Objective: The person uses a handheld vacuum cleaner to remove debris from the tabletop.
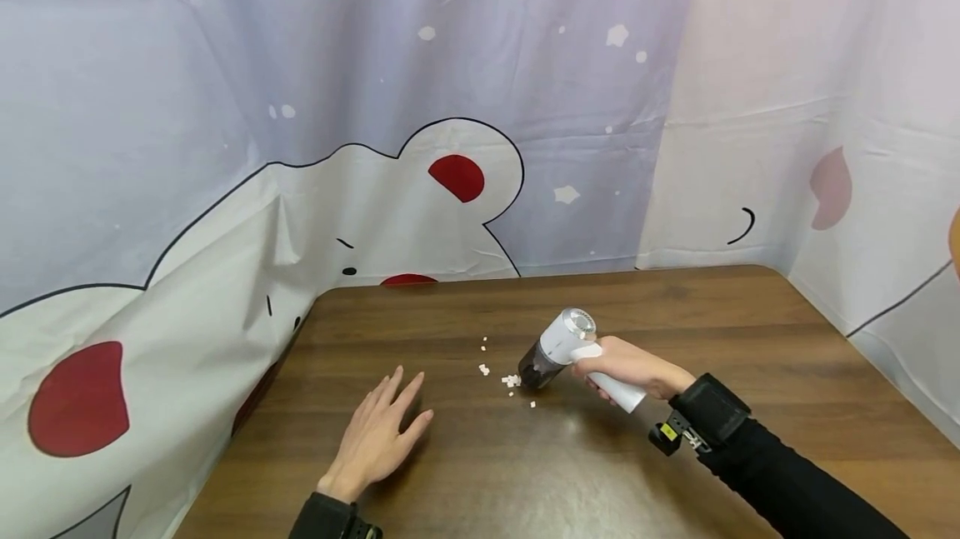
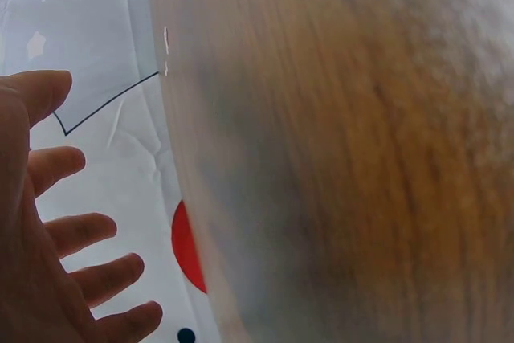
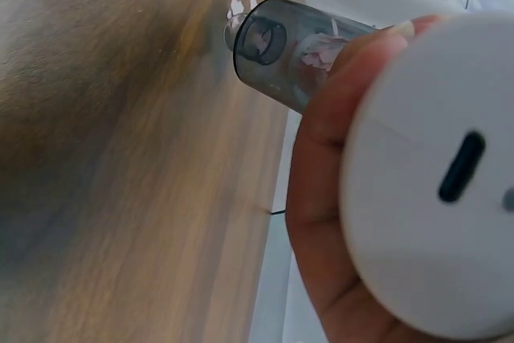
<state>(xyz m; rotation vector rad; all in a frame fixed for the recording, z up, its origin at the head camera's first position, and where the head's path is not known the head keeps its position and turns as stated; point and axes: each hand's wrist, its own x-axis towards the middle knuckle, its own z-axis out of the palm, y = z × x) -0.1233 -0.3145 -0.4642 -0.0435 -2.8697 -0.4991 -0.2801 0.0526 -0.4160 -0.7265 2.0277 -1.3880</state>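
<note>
My right hand grips the white handle of a small handheld vacuum cleaner. Its dark clear nozzle end tilts down to the tabletop, right beside a cluster of small white paper scraps. Pale scraps show inside the clear dust cup in the right wrist view, and the handle's round white base fills much of that view. To the left of the scraps, my left hand is spread over the table with fingers apart, holding nothing. The left wrist view shows its fingers relaxed.
A brown wood-grain table lies beneath both hands. Behind it and along both sides hangs a printed cloth with cartoon shapes, meeting the table's far edge. Other loose scraps lie left of the nozzle.
</note>
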